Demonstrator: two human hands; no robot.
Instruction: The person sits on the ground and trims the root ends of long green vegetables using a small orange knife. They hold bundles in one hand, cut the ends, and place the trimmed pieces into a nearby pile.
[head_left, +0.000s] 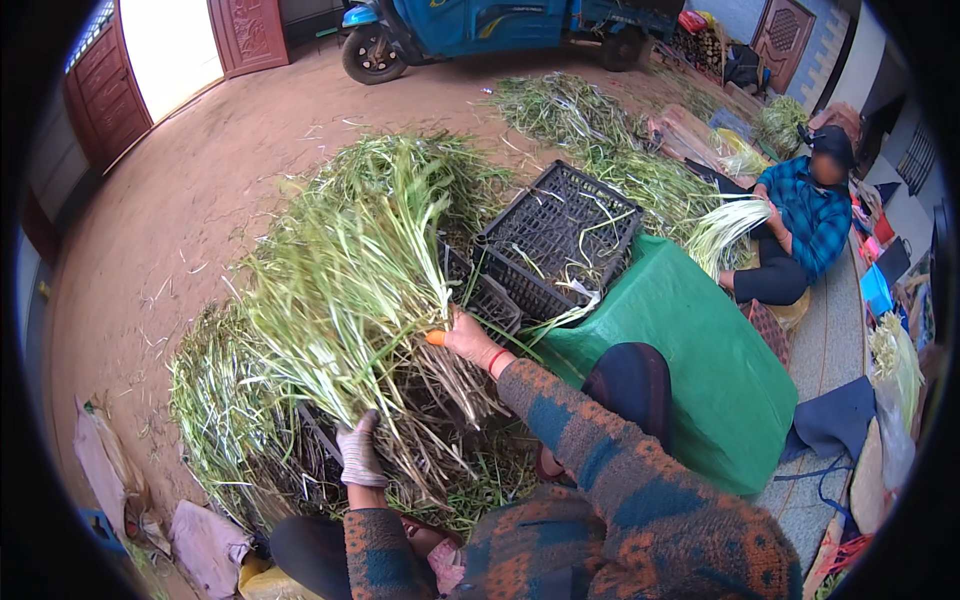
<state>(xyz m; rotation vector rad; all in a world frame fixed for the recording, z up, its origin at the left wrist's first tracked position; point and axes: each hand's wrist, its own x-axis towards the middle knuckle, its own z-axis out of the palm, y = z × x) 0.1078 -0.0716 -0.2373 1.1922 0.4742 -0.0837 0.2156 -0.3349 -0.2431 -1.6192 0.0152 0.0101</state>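
Note:
A large sheaf of long green leafy stalks (352, 292) with brownish lower ends spreads out in front of me. My left hand (362, 451), in a pale striped knit glove, grips the near side of the sheaf, its thumb over the stalks. Bare apart from an orange cover on one digit, my right hand (471, 341) holds the far side near the brown ends. The fingers of both hands are partly hidden by stalks. Beneath and left of the sheaf lies a heap of similar stalks (225, 405), with part of a dark crate edge showing.
An upturned-looking black plastic crate (559, 232) stands beyond a green sheet-covered block (675, 360) at my right. A seated person (806, 210) holds pale stalks. More cut greens (562, 112) lie on the earthen floor near a blue cargo tricycle (480, 30).

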